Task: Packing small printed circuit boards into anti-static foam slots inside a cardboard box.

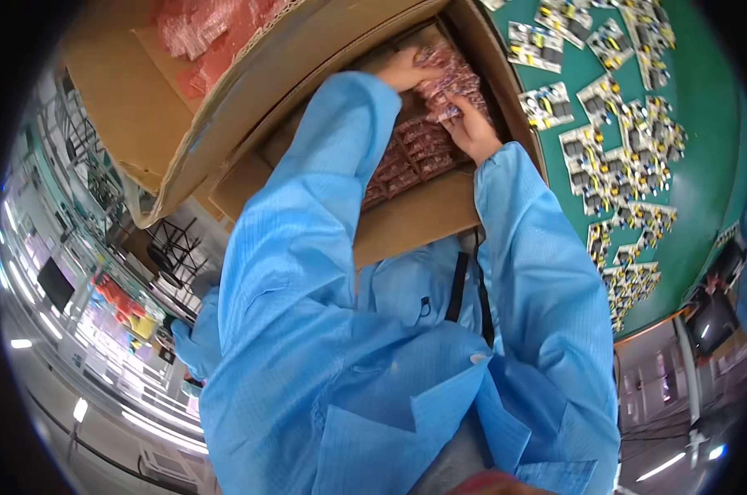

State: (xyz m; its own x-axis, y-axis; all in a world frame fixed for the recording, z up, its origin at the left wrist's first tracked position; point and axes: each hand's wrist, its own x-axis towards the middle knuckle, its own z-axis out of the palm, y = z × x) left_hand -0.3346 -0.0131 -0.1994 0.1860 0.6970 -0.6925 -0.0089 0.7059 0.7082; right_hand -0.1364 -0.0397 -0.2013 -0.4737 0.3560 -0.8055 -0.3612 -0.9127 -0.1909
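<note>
Both my hands are inside an open cardboard box [419, 224], on a bundle in pink bubble wrap [449, 76]. My left hand [402, 69] grips its far left side, with the fingertips partly hidden by the wrap. At its near end, my right hand [471, 128] has its thumb on top and its fingers curled beneath. What the wrap encloses is hard to make out. Below the bundle, more pink-wrapped packets [427, 147] sit in rows between cardboard dividers.
Another cardboard box [113, 107] at the upper left holds loose pink bubble wrap [212, 29]. On the right, a green table [695, 190] carries many circuit boards [546, 106] with black and yellow parts. Another person's blue sleeve [198, 338] shows at the left.
</note>
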